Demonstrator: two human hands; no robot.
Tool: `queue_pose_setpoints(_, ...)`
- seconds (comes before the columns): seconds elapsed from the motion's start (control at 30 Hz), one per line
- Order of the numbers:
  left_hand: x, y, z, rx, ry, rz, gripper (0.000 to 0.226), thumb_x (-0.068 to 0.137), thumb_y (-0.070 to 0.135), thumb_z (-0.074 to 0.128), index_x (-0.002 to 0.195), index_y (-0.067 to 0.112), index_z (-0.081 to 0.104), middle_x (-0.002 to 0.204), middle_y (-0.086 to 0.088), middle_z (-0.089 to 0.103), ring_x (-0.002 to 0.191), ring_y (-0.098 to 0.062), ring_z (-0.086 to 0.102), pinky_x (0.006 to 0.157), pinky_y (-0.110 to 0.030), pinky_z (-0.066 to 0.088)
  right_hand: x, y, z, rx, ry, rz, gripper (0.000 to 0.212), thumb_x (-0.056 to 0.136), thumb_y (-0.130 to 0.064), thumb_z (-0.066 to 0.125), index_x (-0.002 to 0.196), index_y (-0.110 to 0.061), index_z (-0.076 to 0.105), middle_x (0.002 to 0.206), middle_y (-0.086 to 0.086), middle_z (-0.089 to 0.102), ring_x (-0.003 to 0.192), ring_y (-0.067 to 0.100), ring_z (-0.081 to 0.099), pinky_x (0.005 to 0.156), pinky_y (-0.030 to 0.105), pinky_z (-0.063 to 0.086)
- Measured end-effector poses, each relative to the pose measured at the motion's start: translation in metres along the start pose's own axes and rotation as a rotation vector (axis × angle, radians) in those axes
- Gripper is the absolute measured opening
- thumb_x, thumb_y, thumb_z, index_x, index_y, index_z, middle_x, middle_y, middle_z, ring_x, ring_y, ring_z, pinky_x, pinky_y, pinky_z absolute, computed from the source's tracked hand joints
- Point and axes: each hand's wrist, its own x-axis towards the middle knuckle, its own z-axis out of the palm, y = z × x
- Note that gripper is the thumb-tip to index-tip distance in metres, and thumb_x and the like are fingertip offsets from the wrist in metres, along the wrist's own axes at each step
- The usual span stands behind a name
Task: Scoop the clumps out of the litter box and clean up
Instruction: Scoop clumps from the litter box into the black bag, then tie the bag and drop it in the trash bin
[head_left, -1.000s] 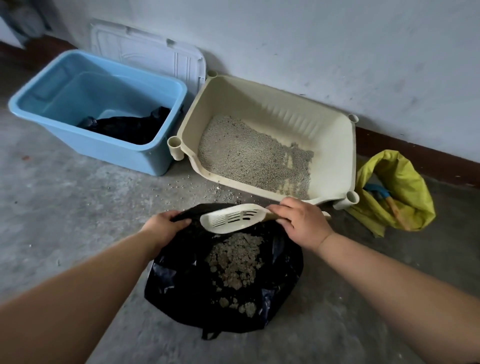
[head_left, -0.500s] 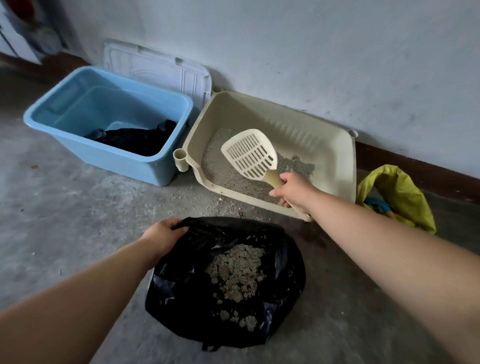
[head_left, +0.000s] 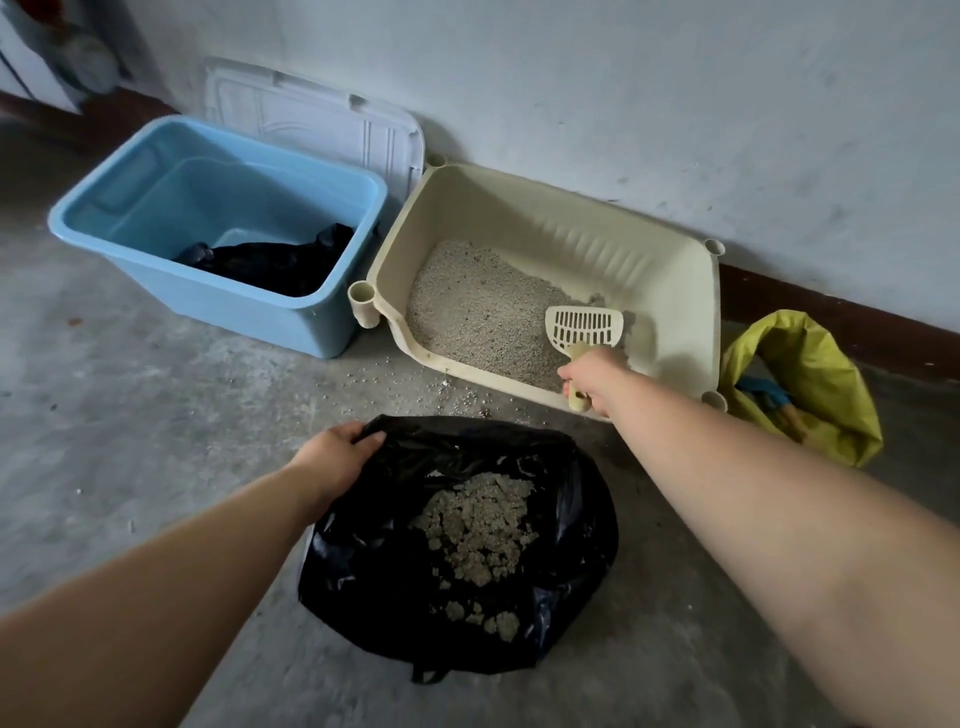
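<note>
One view only, from the head. The right hand (head_left: 592, 382) is clenched around the handle of the scoop (head_left: 584, 327), whose slotted head lies on the litter (head_left: 478, 306) at the right end of the grey bed inside the box (head_left: 670, 291), which sits against the wall. The left hand (head_left: 332, 457) grips the rim of the black bag (head_left: 374, 587), holding its mouth open on the floor just in front of the box. The scoop looks light and stiff, and I judge the handle the sensible hold, as now. The clumps (head_left: 478, 525) in the bag look crumbly and likely to break if tipped roughly; loose litter will sift through the slots. The bag is thin and limp, so its rim needs holding. Counted: one scoop, one box, one open bag with one heap of clumps plus a few strays, one blue tub (head_left: 130, 202), one white lid (head_left: 322, 124) behind it, one yellow bag (head_left: 826, 374). Spilled grains (head_left: 447, 389) dot the floor by the box.
</note>
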Motion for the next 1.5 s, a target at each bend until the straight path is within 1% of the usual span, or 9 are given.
queue_pose_setpoints(0.23,-0.002,0.0,-0.001,-0.01,0.001,0.008,0.038,0.09,0.048,0.057,0.121,0.026,0.059,0.114,-0.007,0.065,0.097,-0.026,0.065,0.094,-0.038,0.052,-0.019,0.006,-0.005,-0.823,0.177,-0.326,0.048,0.084,-0.019,0.069,0.125,-0.003,0.049,0.119,0.014,0.051,0.107,0.028,0.052,0.088,0.034,0.048)
queue_pose_setpoints(0.4,-0.008,0.001,-0.003,0.092,-0.039,0.074,0.1,0.057,0.063,0.076,0.142,0.041,0.027,0.135,-0.006,0.043,0.116,-0.028,0.053,0.098,-0.04,0.047,-0.074,0.041,0.004,-0.837,0.06,-1.0,0.024,0.09,-0.031,0.057,0.107,-0.014,0.055,0.101,-0.004,0.049,0.089,0.013,0.051,0.074,0.023,0.043)
queue_pose_setpoints(0.6,-0.02,-0.009,0.004,0.475,-0.158,-0.047,0.142,0.051,0.043,0.091,0.149,0.041,-0.011,0.154,-0.008,0.008,0.141,-0.035,0.023,0.111,-0.051,0.032,-0.078,0.079,0.009,-1.9,-0.647,-0.73,0.095,0.068,-0.062,0.069,0.147,-0.037,0.023,0.148,-0.001,0.035,0.14,0.024,0.021,0.112,0.06,0.01)
queue_pose_setpoints(0.7,-0.029,-0.016,0.002,0.465,-0.28,-0.233,0.112,0.073,0.015,0.08,0.15,0.036,0.002,0.148,-0.014,0.032,0.127,-0.039,0.043,0.086,-0.055,0.047,-0.078,0.081,0.004,-2.1,-0.537,-0.732,0.061,0.082,-0.029,0.066,0.139,-0.03,0.042,0.125,0.002,0.057,0.131,0.028,0.032,0.11,0.065,0.003)
queue_pose_setpoints(0.8,-0.03,-0.004,0.002,0.505,-0.28,-0.13,0.038,0.089,0.008,0.049,0.127,0.01,0.049,0.097,-0.015,0.061,0.076,-0.028,0.061,0.066,-0.037,0.051,-0.075,0.069,0.005,-1.793,-0.258,-0.903,0.037,0.088,-0.007,0.043,0.111,-0.027,0.065,0.104,-0.002,0.066,0.112,0.024,0.05,0.109,0.053,0.017)
queue_pose_setpoints(0.93,-0.027,0.033,-0.007,0.549,0.025,0.125,0.034,0.094,0.009,0.039,0.123,0.007,0.056,0.117,-0.019,0.062,0.105,-0.035,0.059,0.087,-0.036,0.047,-0.077,0.037,0.009,-0.925,-0.136,-1.017,0.032,0.083,-0.001,0.05,0.105,-0.016,0.068,0.102,0.005,0.063,0.102,0.026,0.053,0.094,0.039,0.043)
queue_pose_setpoints(1.17,-0.043,0.091,-0.035,0.561,0.224,0.337,0.023,0.09,0.026,0.059,0.108,0.011,0.058,0.1,-0.011,0.061,0.095,-0.03,0.058,0.076,-0.031,0.043,-0.109,-0.034,-0.003,0.611,-0.49,-0.354,0.027,0.098,-0.018,0.041,0.096,-0.002,0.064,0.082,0.012,0.071,0.072,0.025,0.068,0.071,0.034,0.058)
queue_pose_setpoints(1.33,-0.055,0.11,-0.059,0.569,0.355,0.546,0.024,0.093,0.03,0.053,0.099,0.011,0.066,0.094,-0.012,0.065,0.094,-0.03,0.059,0.077,-0.034,0.045,-0.113,-0.054,-0.019,0.878,-0.464,-0.161,0.031,0.099,-0.019,0.033,0.076,-0.014,0.054,0.052,0.004,0.054,0.047,0.019,0.053,0.059,0.03,0.045)
queue_pose_setpoints(1.5,-0.063,0.117,-0.057,-0.599,-0.01,0.375,0.017,0.091,0.022,0.055,0.095,0.013,0.068,0.083,0.001,0.071,0.088,-0.019,0.065,0.079,-0.025,0.053,-0.104,-0.061,-0.006,0.669,-0.429,-0.18,0.035,0.093,-0.02,0.045,0.059,-0.019,0.038,0.042,-0.002,0.033,0.031,0.013,0.033,0.037,0.014,0.028)
